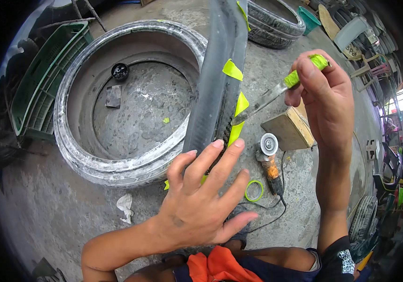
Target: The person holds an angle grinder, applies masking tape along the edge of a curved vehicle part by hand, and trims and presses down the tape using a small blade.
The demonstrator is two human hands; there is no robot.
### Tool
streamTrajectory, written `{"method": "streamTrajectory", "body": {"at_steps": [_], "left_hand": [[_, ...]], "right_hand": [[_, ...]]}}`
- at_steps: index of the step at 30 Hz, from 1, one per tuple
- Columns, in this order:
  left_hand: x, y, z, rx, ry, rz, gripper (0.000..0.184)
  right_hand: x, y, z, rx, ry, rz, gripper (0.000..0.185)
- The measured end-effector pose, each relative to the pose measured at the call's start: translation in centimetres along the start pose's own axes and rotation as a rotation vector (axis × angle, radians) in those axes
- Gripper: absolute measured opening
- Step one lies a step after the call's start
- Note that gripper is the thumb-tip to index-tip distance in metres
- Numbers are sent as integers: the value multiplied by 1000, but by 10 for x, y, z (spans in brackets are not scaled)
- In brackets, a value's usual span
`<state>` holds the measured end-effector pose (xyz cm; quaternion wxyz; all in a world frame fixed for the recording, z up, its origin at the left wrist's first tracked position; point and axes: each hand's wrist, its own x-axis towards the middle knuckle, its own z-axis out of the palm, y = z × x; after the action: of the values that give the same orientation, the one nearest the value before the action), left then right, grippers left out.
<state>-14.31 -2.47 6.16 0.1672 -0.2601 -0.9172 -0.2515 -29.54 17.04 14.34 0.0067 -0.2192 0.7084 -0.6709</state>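
Observation:
My right hand is closed round the green-taped handle of a knife-like blade. The blade points down and left, its tip at the edge of a long dark panel. Pieces of yellow-green tape stick along that edge. Lower down, my left hand lies with its fingers spread, fingertips on the lower part of the panel, and holds nothing. The panel lies across the right side of a large tire.
An angle grinder with a cord, a tape roll and a wooden block are on the floor at right. A green crate stands left. Another tire lies behind. White crumpled material is below the large tire.

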Motion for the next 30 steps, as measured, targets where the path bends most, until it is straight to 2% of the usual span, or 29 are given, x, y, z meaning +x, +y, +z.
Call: {"method": "streamTrajectory", "body": {"at_steps": [5, 15, 18, 24, 30], "left_hand": [[-1, -1, 2, -11, 5, 1, 58], [-1, -1, 2, -20, 3, 1, 58], [-1, -1, 1, -18, 4, 2, 58], [0, 0, 0, -18, 9, -1, 57], [0, 0, -1, -21, 8, -1, 57]], "right_hand": [[5, -1, 1, -165, -81, 12, 21], [11, 0, 4, -142, -46, 17, 25], [12, 0, 3, -201, -72, -6, 19], [15, -2, 5, -138, -37, 1, 25], [13, -3, 10, -242, -118, 57, 20]]}}
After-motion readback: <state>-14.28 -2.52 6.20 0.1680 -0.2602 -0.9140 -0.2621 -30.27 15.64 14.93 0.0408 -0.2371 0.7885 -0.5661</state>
